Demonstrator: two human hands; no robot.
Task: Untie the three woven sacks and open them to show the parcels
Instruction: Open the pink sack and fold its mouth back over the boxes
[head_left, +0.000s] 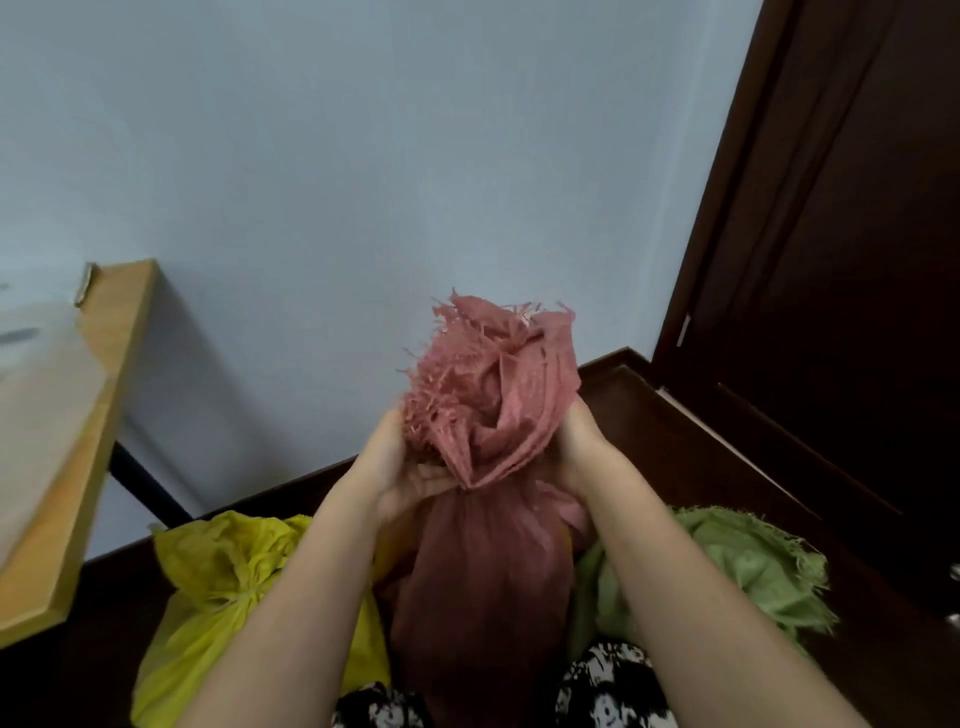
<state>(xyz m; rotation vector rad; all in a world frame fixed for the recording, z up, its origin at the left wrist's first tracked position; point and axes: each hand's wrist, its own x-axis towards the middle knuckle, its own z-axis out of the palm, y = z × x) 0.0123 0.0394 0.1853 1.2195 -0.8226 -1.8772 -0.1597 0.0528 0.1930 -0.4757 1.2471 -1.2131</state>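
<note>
Three sacks; red sack (483, 587) in hand, neck cinched. Left hand (395, 467) and right hand (576, 441) grasp gathered neck. Next: loosen tie. Yellow sack (223, 577) at 8 o'clock knotted; green sack (737, 566) at 4 o'clock.

The red woven sack (478, 561) stands upright in the middle, neck bunched, frayed mouth flaring above it. The yellow sack (218, 587) lies at its left, tied shut. The green sack (737, 566) lies at its right, frayed edge loose.

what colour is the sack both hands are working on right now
Dusty pink-red sack, with a frayed top; clearest in the head view.
</note>
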